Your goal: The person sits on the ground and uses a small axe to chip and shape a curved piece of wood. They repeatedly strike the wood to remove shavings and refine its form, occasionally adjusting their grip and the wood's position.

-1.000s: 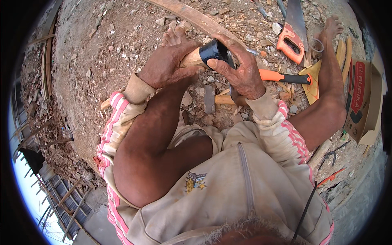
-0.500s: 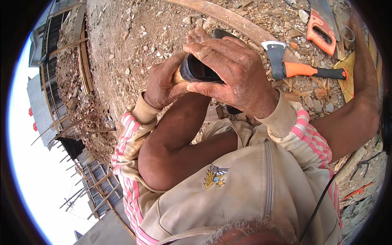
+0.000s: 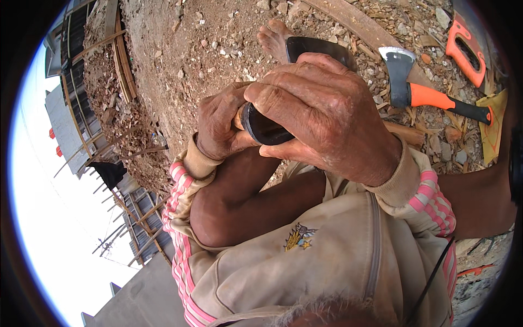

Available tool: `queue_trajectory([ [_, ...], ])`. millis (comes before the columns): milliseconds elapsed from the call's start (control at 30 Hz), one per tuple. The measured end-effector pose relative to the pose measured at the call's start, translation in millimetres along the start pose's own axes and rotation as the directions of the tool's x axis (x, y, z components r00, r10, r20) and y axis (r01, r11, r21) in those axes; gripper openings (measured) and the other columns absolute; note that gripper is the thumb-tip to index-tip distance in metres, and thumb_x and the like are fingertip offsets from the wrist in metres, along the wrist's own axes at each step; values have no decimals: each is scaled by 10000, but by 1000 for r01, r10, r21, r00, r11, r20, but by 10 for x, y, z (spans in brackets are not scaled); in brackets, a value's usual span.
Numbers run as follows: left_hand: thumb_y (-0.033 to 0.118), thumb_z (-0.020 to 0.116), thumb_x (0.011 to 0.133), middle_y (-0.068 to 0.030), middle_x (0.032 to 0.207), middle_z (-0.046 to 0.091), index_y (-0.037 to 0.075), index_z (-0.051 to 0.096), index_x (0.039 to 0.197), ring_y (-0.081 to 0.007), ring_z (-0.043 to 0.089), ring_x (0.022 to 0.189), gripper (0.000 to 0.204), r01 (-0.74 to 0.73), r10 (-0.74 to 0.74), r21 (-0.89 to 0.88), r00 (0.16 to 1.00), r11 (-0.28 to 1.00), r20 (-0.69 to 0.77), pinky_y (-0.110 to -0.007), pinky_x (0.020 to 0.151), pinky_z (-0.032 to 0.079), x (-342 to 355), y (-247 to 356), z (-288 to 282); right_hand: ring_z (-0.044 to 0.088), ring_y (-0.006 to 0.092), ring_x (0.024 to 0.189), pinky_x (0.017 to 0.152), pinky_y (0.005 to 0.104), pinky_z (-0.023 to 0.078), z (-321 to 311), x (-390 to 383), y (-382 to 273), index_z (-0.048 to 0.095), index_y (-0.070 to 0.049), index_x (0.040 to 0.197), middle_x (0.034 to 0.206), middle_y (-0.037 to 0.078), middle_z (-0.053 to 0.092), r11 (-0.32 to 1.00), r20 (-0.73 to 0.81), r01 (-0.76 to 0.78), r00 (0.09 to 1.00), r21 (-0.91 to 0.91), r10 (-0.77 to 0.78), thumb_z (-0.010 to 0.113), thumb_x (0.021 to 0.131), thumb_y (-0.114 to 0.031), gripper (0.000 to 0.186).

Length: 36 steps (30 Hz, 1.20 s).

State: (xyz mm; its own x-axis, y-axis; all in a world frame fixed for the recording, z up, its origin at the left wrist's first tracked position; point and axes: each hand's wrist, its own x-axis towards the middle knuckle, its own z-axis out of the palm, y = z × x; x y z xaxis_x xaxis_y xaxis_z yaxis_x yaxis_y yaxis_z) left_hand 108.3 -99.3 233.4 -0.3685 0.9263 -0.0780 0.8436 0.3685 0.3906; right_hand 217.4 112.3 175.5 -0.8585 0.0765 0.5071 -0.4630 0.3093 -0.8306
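Note:
My right hand (image 3: 321,109) curls over a black metal tool head (image 3: 267,125), fingers across its top and thumb beneath. A broad black blade (image 3: 321,50) sticks out beyond my knuckles; the exact kind of tool is hard to make out. Against the rounded near part of the head, my left hand (image 3: 222,117) is closed around a pale wooden handle (image 3: 238,117), of which only a sliver shows. Both hands meet above my bent left leg (image 3: 234,201). The rest of the handle is hidden by my left hand.
To the right lies an axe (image 3: 436,101) with an orange and black handle. Past it are an orange-handled saw (image 3: 466,54) and a yellow piece (image 3: 492,131). A plank (image 3: 365,24) crosses the stony ground, among wood chips. My bare foot (image 3: 274,39) rests ahead.
The view has shifted, so the axe and saw appear farther right. My right hand appears larger, and more of the black blade shows beyond it. Both hands keep their hold.

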Motion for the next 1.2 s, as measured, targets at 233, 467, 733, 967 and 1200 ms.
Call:
queue_trajectory([
  [233,385,950,659,-157,1072,713,-2,631,1170,-306,738,950,717,76,-87,-307,996,949,-24,-366,807,595,-5,-281,218,680,248,1016,936,405,508,261,-93,240,643,-75,1166,1084,67,697,997,3,-18,1000,-79,18,872,655,-334,617],
  [467,370,935,664,-145,1024,708,41,661,1177,-317,723,898,668,142,-134,-289,990,947,46,-388,773,575,-57,-388,333,642,277,1136,1009,420,486,422,-184,317,641,-93,1235,1176,90,678,990,-11,-18,1000,-142,16,839,724,-362,610],
  [733,398,934,665,-151,1040,714,10,673,1196,-286,720,933,708,241,-226,-441,970,864,87,-366,802,561,-12,-413,363,463,356,1371,1113,467,426,230,-252,487,525,-157,1467,1393,168,561,996,90,-29,995,-89,37,802,780,-286,752],
  [967,272,803,878,-105,1165,661,-30,532,1377,-171,643,1026,643,362,-161,-800,932,478,325,-316,880,538,718,-513,190,557,363,1284,1071,425,458,-71,15,904,489,0,1445,1401,258,550,990,101,-143,985,-11,143,722,912,-452,737],
  [1200,497,615,989,-91,1197,690,12,646,1290,-181,617,1118,571,199,-130,-670,980,715,153,-367,970,506,1145,-1166,361,604,279,1192,1000,373,491,-319,251,928,484,23,1454,1337,190,612,875,85,-438,899,207,429,751,901,-411,752],
])
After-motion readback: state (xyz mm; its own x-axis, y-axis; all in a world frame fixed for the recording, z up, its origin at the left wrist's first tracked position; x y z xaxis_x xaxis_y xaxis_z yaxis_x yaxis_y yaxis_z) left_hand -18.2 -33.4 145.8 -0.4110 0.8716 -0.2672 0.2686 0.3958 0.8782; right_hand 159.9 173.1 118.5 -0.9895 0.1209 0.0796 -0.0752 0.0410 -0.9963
